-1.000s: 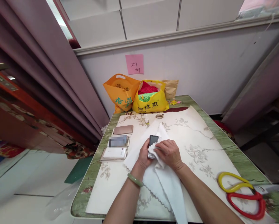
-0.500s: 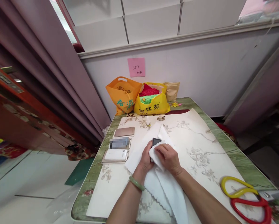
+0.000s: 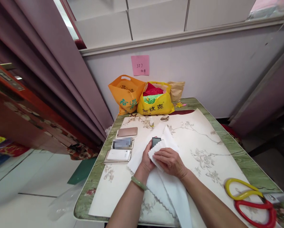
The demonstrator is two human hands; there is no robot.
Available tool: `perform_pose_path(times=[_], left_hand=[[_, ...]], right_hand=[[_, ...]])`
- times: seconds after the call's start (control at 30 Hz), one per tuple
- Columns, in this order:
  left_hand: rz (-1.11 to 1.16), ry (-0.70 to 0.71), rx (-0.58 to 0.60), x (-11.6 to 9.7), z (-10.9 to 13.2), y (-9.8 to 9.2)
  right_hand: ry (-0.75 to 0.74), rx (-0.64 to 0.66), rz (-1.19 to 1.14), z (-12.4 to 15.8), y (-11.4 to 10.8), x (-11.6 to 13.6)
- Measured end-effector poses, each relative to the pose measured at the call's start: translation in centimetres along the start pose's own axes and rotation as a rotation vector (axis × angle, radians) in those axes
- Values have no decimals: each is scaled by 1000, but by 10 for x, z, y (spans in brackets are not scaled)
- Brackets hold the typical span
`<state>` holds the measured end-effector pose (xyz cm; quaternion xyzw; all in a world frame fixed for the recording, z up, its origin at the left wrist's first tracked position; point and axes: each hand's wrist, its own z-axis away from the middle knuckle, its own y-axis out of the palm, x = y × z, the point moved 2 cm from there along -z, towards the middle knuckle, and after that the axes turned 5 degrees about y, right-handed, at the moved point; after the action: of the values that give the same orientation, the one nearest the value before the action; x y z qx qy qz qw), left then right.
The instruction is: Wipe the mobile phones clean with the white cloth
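My left hand, with a green bangle at the wrist, is closed around a small dark-screened device, perhaps a phone; its lower part is covered. My right hand pinches a white cloth with a scalloped edge and presses it over the device's lower half. The rest of the cloth hangs below both hands across the table covering. Left of my hands lie a rose-gold phone, a phone with a blurred screen and a white phone stacked on another.
Large scissors with yellow and red handles lie at the right front. An orange bag, a yellow bag and a brown paper pouch stand at the back. Glasses rest before them on a floral sheet.
My right hand has shifted slightly left and flattened, bringing the cloth over the device's lower part. More of the dark screen's top shows. The view has tilted a little.
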<state>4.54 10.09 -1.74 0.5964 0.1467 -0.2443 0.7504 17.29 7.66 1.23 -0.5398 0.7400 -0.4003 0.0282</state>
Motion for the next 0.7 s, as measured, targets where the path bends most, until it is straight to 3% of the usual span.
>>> perform_pose_path(times=[0.27,0.43,0.7], left_hand=[[19,-23,-21,1,0,0],[48,-39,30,3,-2,2],[-58,-19,30,8,0,5]], right_hand=[[17,-19,13,0,-1,-2],[27,-12,54,1,3,-6],[206,-14,267,0,6,-11]])
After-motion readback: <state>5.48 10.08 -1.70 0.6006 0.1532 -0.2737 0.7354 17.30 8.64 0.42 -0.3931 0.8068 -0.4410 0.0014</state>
